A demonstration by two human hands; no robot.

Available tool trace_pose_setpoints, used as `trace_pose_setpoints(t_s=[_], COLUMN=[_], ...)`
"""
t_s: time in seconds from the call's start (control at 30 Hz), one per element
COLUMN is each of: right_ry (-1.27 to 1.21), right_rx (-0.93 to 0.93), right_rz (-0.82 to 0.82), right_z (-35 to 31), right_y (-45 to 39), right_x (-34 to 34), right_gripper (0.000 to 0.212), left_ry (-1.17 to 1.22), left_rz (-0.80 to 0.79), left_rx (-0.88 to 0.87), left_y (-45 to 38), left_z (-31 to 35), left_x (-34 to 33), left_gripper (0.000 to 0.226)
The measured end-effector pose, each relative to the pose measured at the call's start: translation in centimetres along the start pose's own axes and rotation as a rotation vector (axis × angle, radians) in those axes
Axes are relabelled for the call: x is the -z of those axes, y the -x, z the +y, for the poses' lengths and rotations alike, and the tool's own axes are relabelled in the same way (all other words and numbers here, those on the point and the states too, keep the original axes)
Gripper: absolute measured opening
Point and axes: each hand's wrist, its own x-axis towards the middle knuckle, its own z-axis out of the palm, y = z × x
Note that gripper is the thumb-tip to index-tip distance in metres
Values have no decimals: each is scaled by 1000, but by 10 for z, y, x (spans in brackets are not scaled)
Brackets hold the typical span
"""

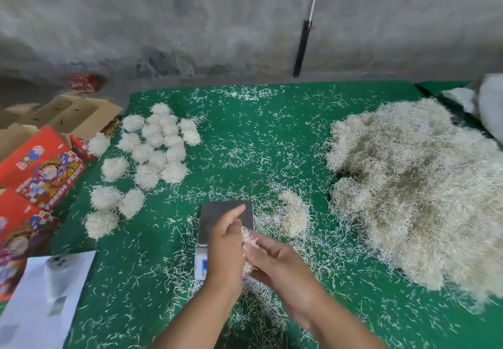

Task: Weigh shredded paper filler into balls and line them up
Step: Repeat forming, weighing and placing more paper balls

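My left hand (pixel 227 242) and my right hand (pixel 272 260) are cupped together around a wad of shredded paper (pixel 249 240), pressing it between the palms just above the small digital scale (pixel 215 218). The scale's steel pan is bare and its blue display shows at the front. A large heap of loose shredded paper (pixel 416 193) lies at the right. A smaller tuft (pixel 295 212) lies just right of the scale. Several finished paper balls (pixel 152 152) sit grouped at the left of the green table cover (pixel 245 136).
Red printed gift boxes (pixel 40 169) and open cardboard inserts (pixel 70 114) stand off the left edge. A white sheet (pixel 46 294) lies at the near left corner. White sacks (pixel 487 103) sit at the far right. Stray shreds litter the cover. A grey wall stands behind.
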Motion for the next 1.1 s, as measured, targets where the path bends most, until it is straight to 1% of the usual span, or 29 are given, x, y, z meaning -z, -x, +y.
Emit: trace_pose_setpoints(t_s=[0.03,0.1,0.13,0.17,0.2,0.27,0.3,0.33,0.37,0.43,0.47,0.53,0.6,0.63,0.7,0.77,0.8,0.83,0.9,1.0,1.03,1.1], right_ry=[54,70,64,78,112,213,266,306,315,237,188,104,50,40,48,118,169,215,253,221,202,150], right_rx=[-21,-76,-110,-138,-156,-145,-137,-128,-143,-202,-227,-274,-295,-300,-328,-356,-364,-369,-369,-357,-358,-369], right_rz=[-7,-2,14,32,38,69,99,135,172,240,249,252,241,232,217,194,181,166,164,213,245,312], right_z=[1,7,11,15,18,24,28,31,34,37,38,40,44,46,51,56,57,57,59,65,67,72], right_y=[0,-4,-7,-10,-13,-18,-21,-24,-28,-37,-42,-51,-57,-60,-65,-71,-73,-75,-78,-81,-81,-83], right_x=[-6,-18,-23,-28,-34,-45,-49,-53,-59,-64,-68,-75,-85,-91,-105,-115,-119,-123,-128,-129,-129,-126], right_gripper=[44,53,60,63,57,22,11,13,21,36,37,41,59,65,74,82,83,84,88,97,97,93], left_ry=[40,54,58,62,51,15,3,18,71,130,88,-38,-115,-123,-133,-166,-192,-223,-248,-233,-233,-239], left_rz=[-3,8,8,-11,-37,-88,-126,-171,-232,-345,-389,-437,-411,-392,-362,-343,-327,-303,-270,-267,-270,-322], left_rx=[46,109,150,186,208,249,276,308,351,343,319,277,223,208,181,170,168,164,189,267,287,308], left_y=[3,7,9,11,11,10,11,11,8,0,-4,-9,-14,-17,-24,-32,-37,-41,-51,-65,-70,-78], left_z=[-6,-17,-20,-22,-22,-20,-18,-15,-15,-20,-22,-27,-34,-36,-40,-47,-53,-58,-66,-74,-74,-75], left_x=[9,24,31,38,45,59,67,77,91,115,129,153,171,178,191,201,206,211,218,220,218,214], left_gripper=[39,30,31,39,46,52,51,52,59,78,77,61,41,37,52,57,57,53,39,51,55,53])
